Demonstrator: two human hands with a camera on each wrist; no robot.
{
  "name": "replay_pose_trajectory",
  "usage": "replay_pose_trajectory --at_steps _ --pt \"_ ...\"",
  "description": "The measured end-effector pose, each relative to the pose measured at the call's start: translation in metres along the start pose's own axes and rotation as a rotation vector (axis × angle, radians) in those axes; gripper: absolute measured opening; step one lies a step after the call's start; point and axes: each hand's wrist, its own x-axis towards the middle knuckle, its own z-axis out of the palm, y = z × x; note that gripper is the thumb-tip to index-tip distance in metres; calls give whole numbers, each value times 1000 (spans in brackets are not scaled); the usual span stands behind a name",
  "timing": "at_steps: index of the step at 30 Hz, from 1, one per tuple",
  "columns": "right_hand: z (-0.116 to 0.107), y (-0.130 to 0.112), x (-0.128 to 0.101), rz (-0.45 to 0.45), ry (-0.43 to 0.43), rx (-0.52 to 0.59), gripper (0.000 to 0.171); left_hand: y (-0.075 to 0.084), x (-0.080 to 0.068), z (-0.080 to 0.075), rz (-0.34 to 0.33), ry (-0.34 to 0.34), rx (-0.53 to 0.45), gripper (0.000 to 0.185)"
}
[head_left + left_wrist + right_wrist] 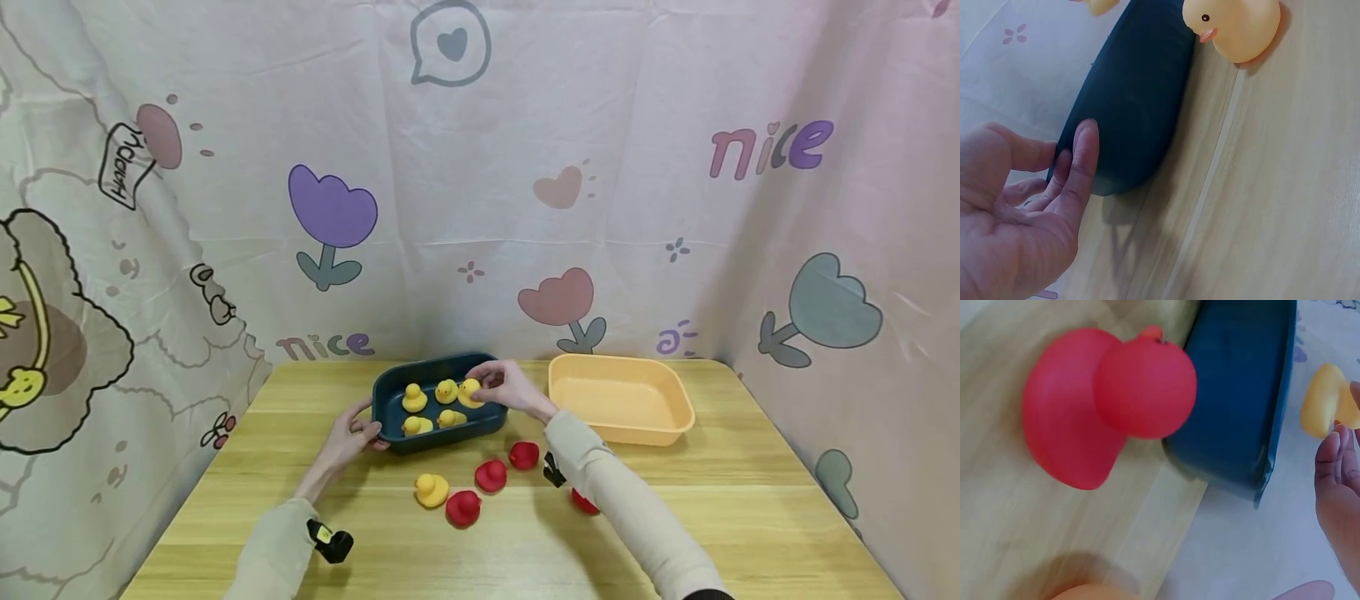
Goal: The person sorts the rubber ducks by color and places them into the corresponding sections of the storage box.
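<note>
Left hand (pixel 351 435) grips the blue tray (pixel 450 437) by its left end, likely steadying it! Right hand (pixel 513 388) pinches a yellow duck (pixel 467 392).

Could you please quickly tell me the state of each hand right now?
Left hand: gripping one end of the dark blue tray.
Right hand: holding a yellow duck.

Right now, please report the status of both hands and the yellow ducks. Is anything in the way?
Left hand grips blue bin by rim. Right hand holds yellow duck above bin. Four more ducks inside; no obstruction seen.
</note>
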Motion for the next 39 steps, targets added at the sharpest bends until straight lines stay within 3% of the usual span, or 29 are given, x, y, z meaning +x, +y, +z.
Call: replay_pose_trajectory --at_steps 10,24,39 --pt "-1 28 26 96 76 -146 27 -1 -2 -1 -18 -7 -24 60" --pt "-3 43 41 179 88 -168 28 -4 -2 -2 1 -21 -32 61" --pt "-2 43 44 157 85 -248 28 3 -5 -2 -30 -32 -56 61"
